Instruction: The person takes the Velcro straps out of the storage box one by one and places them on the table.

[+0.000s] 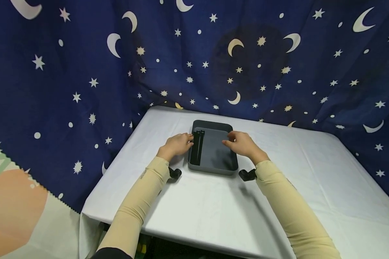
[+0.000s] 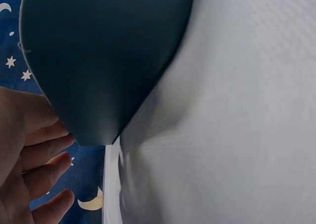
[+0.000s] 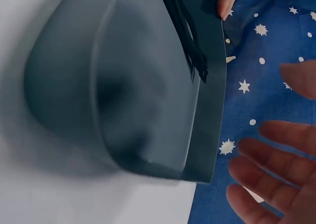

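A dark grey rectangular tray (image 1: 214,171) with raised walls stands on the white-covered table. Along its left side lie several thin black strips (image 1: 199,147) with small blocky ends, like cable ties. My left hand (image 1: 178,144) is at the tray's left rim, with fingertips touching it and the other fingers loosely bent in the left wrist view. My right hand (image 1: 241,144) hovers over the right rim. Its thumb and fingers stand apart with nothing between them, and the right wrist view shows the fingers (image 3: 276,160) beyond the tray's wall.
A white cloth (image 1: 194,212) covers the table, whose front edge is nearest me. Behind and to the left hangs a dark blue curtain (image 1: 210,82) with moons and stars. Black wrist mounts (image 1: 247,175) stick out inward from both forearms, close to the tray.
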### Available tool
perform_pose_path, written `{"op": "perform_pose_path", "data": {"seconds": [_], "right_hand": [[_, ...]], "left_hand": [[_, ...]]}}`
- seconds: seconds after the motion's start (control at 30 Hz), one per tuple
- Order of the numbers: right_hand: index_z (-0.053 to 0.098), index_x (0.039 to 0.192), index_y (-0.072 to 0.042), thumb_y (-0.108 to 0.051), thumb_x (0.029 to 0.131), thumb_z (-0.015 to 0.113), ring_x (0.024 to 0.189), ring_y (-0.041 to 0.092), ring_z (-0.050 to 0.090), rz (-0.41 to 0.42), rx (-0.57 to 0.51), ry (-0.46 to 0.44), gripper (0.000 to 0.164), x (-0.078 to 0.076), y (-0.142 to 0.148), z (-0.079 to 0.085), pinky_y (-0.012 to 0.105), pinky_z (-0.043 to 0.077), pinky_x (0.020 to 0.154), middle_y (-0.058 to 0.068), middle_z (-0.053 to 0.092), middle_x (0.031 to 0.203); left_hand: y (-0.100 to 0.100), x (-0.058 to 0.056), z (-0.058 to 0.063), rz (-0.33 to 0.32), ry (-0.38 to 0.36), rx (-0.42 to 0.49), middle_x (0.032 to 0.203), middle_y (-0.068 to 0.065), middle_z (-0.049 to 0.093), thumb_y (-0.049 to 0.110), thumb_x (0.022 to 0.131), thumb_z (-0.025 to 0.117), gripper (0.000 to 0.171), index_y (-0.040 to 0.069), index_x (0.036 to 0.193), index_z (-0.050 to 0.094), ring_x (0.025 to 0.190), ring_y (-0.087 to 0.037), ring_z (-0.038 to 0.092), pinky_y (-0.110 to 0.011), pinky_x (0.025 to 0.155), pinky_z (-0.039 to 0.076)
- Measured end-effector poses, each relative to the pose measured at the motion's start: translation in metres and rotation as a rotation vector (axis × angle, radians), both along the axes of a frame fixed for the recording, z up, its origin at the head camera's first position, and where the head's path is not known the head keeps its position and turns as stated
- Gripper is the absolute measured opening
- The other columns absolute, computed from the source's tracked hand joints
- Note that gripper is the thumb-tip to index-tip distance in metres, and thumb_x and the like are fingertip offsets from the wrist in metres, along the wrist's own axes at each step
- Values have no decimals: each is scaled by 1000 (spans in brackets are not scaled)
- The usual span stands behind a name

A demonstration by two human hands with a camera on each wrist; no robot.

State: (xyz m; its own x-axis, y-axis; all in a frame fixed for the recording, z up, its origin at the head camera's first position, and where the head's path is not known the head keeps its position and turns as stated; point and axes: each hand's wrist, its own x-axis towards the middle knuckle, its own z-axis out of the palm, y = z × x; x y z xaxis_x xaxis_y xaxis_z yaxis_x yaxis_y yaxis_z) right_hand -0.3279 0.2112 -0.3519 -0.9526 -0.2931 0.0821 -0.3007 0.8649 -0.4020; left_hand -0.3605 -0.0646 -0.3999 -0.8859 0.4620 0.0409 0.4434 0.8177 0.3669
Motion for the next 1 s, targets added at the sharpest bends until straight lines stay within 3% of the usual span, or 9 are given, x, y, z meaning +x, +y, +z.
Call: {"op": "perform_pose_path", "data": {"seconds": [0.27, 0.7, 1.0], "right_hand": [[59, 132, 7, -33, 98, 61, 99, 35, 68, 16, -13, -35, 52, -4, -13, -8, 51, 56, 87, 24, 70, 113], [61, 130, 8, -32, 99, 61, 104, 37, 67, 40, -47, -87, 51, -5, -26, -22, 52, 56, 90, 25, 69, 117], [71, 115, 1, -35, 98, 61, 100, 31, 69, 4, -57, -127, 41, -6, -33, -34, 48, 57, 88, 18, 72, 112]], "left_hand": [[-2, 0, -1, 7, 3, 4, 158, -4, 43, 28, 106, 49, 46, 10, 148, 50, 150, -25, 35, -44, 122, 33], [0, -3, -3, -6, -6, 15, 158, -4, 43, 30, 106, 50, 47, 10, 149, 49, 149, -25, 36, -45, 121, 34], [-2, -3, -4, 1, -6, 24, 158, -4, 43, 30, 106, 50, 47, 10, 148, 49, 149, -25, 37, -45, 121, 35]]}}
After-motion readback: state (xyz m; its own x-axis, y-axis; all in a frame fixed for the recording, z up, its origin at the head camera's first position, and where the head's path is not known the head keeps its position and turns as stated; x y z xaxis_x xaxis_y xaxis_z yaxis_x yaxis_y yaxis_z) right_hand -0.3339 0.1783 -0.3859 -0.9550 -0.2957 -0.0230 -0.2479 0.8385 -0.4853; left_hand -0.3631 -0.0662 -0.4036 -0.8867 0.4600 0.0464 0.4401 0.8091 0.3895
